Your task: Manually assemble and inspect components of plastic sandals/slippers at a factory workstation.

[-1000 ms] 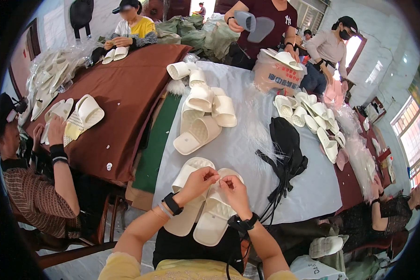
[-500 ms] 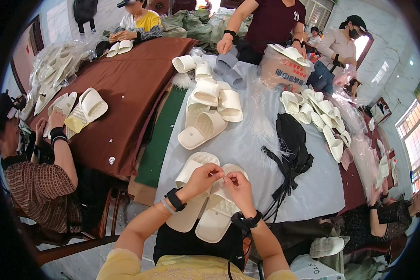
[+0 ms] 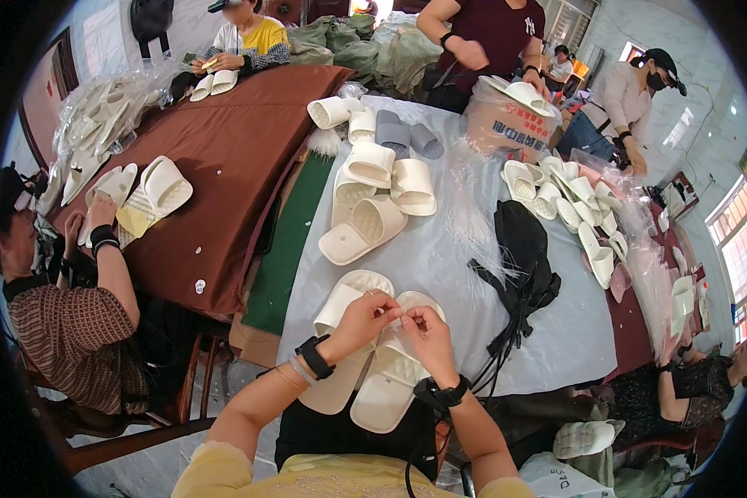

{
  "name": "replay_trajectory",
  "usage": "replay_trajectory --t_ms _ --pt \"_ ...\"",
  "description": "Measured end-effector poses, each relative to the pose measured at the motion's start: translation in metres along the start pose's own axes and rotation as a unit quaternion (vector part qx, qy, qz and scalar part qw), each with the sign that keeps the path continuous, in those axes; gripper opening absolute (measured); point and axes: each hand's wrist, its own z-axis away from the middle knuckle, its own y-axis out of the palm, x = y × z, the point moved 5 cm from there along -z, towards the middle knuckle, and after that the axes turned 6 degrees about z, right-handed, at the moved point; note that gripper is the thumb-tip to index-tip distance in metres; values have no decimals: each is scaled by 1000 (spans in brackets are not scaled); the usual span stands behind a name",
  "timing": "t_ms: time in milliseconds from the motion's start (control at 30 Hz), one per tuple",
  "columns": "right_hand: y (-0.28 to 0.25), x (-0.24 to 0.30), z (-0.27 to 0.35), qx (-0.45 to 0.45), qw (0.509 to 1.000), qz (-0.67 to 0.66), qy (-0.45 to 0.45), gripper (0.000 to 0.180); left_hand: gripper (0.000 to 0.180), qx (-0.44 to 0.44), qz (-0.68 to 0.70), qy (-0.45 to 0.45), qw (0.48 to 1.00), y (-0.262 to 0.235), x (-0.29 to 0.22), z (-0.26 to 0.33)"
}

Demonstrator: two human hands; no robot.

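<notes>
1. Grey sheeting covers the table [image 3: 440, 274] I'm watching; a brown cloth [image 3: 232, 158] covers the table beside it, with other people working around both.
2. Cream slide sandals [image 3: 365, 365] lie as a pair at the near edge, long axes running from my chest up and slightly right, toes away.
3. Both my left hand [image 3: 363, 319] and right hand [image 3: 427, 332] meet over the straps, fingertips pinched together on something too small to make out.
</notes>
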Motion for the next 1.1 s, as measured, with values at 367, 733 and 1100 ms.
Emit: replay_trajectory --t_ms 367,733,1100 --pt "1 -2 0 -14 1000 -5 2 11 13 -12 8 -9 1000 -2 -2 -1" --pt "0 0 1 -8 1000 8 10 10 14 17 21 -31 999 0 2 -1" --pt "0 3 -1 -2 999 38 5 11 15 16 -37 -13 999 -1 -3 -3"
